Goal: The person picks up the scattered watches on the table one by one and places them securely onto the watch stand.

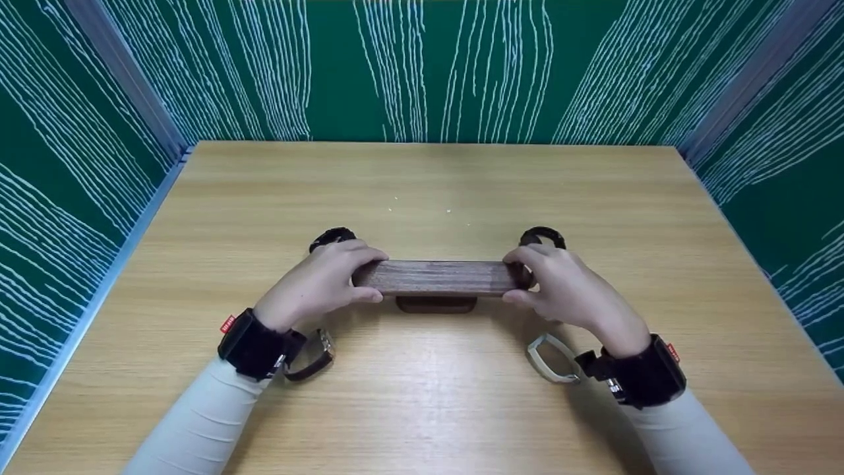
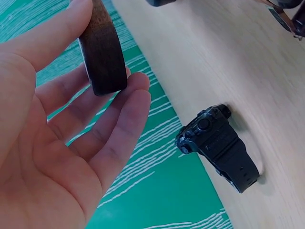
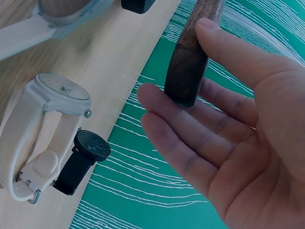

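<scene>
A long dark wood-grained bar (image 1: 442, 278) lies crosswise before me, above a smaller rounded dark base (image 1: 435, 305); whether the two are joined is hidden. My left hand (image 1: 323, 280) grips the bar's left end, thumb on the near side and fingers on the far side. The right hand (image 1: 567, 287) holds the opposite end the same way. In the left wrist view the bar's end (image 2: 104, 57) sits between thumb and fingers; the right wrist view shows the other end (image 3: 188, 67) likewise held. A black chunky watch (image 2: 217, 145) stands beyond the left hand.
A slim black watch (image 1: 544, 236) stands past the right hand. Nearer me are a brown-strapped watch (image 1: 313, 363) by the left wrist and a white watch (image 1: 550, 359) by the right. The wooden table (image 1: 435, 409) meets green white-streaked walls (image 1: 435, 72). Tiny white specks (image 1: 448, 211) lie behind the bar.
</scene>
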A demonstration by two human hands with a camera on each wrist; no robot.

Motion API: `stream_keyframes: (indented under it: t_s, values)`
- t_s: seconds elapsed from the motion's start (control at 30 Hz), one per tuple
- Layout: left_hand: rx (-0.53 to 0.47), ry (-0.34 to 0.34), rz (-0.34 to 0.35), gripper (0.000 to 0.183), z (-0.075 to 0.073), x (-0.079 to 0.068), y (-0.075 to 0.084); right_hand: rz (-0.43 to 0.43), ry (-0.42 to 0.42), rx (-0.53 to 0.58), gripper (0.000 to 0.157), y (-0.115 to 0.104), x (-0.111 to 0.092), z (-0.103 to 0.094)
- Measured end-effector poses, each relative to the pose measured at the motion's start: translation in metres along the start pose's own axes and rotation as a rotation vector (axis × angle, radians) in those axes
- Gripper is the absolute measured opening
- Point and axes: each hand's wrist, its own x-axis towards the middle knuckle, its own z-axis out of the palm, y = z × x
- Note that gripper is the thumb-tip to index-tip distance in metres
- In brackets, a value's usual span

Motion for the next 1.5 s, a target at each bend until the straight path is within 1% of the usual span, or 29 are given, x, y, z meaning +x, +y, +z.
stream_keyframes:
  t_s: [0.17,0.37,0.47,0.63,0.7,0.8,0.87,0.93,1.13,1.23,1.3,1.37,1.5]
  values:
    - [-0.011,0.009,0.002,0.060,0.000,0.000,-0.001,0.021,-0.012,0.008,0.047,-0.001,0.001,-0.002]
    - [-0.015,0.020,0.011,0.063,-0.003,-0.004,-0.003,0.021,-0.022,0.017,0.047,0.000,0.000,-0.005]
    - [-0.027,0.022,0.020,0.065,-0.008,-0.006,-0.006,0.035,-0.029,0.028,0.047,0.001,-0.002,-0.008]
    - [-0.048,0.011,-0.014,0.068,-0.021,-0.012,-0.013,0.069,-0.014,0.052,0.047,0.002,-0.004,-0.015]
    - [-0.056,0.024,-0.033,0.069,-0.025,-0.015,-0.018,0.074,0.007,0.058,0.046,0.003,-0.004,-0.017]
    - [-0.059,0.080,-0.055,0.067,-0.028,-0.017,-0.028,0.073,0.049,0.059,0.045,0.004,-0.004,-0.018]
    - [-0.048,0.117,-0.078,0.064,-0.027,-0.017,-0.036,0.075,0.071,0.063,0.047,0.005,-0.005,-0.018]
    - [-0.036,0.138,-0.110,0.061,-0.024,-0.015,-0.044,0.079,0.083,0.062,0.048,0.006,-0.006,-0.017]
    - [-0.009,0.129,-0.224,0.053,-0.013,-0.012,-0.066,0.081,0.094,0.060,0.049,0.008,-0.009,-0.014]
    - [-0.006,0.114,-0.237,0.049,-0.008,-0.011,-0.074,0.061,0.108,0.059,0.048,0.010,-0.009,-0.011]
    - [-0.010,0.092,-0.237,0.045,-0.005,-0.011,-0.078,0.048,0.119,0.056,0.047,0.011,-0.009,-0.010]
    - [-0.016,0.064,-0.236,0.043,-0.002,-0.010,-0.080,0.043,0.125,0.055,0.047,0.011,-0.009,-0.009]
    - [-0.022,0.013,-0.257,0.041,0.002,-0.009,-0.080,0.050,0.115,0.056,0.047,0.011,-0.010,-0.007]
